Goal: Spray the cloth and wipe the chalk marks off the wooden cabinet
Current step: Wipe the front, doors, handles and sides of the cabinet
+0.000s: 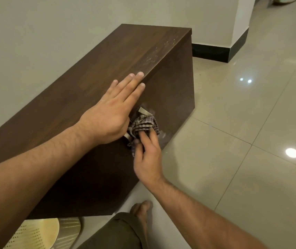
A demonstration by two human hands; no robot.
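Chalk marks: white smears [162, 134] were seen on the front face of the wooden cabinet [93, 90], just beside and beyond the cloth; fainter white specks [154, 57] were seen along the far front edge of the top.
Cloth: a bunched checked cloth [142, 125] was pressed against the front face, below the top edge, with a pale tag or label [144, 111] showing above it.
Cabinet axis: the long axis ran from near left to far right, away from the person, so the unwiped marks lay further along it than both hands.
Right hand: the right hand [148, 157] was closed on the cloth, fingers curled into its folds; it was judged the nearer hand to the front-face smears.
Left hand: the left hand [114, 108] was laid flat and spread on the top, holding nothing, fingertips at the front edge.
Hidden: the cabinet face under the cloth and the left wrist was covered; no spray bottle was seen; dampness of the cloth could not be told.
Surroundings: a tiled floor [242, 177], a bare foot [141, 211] and a cut-off yellow slotted item [35, 232] were noted.
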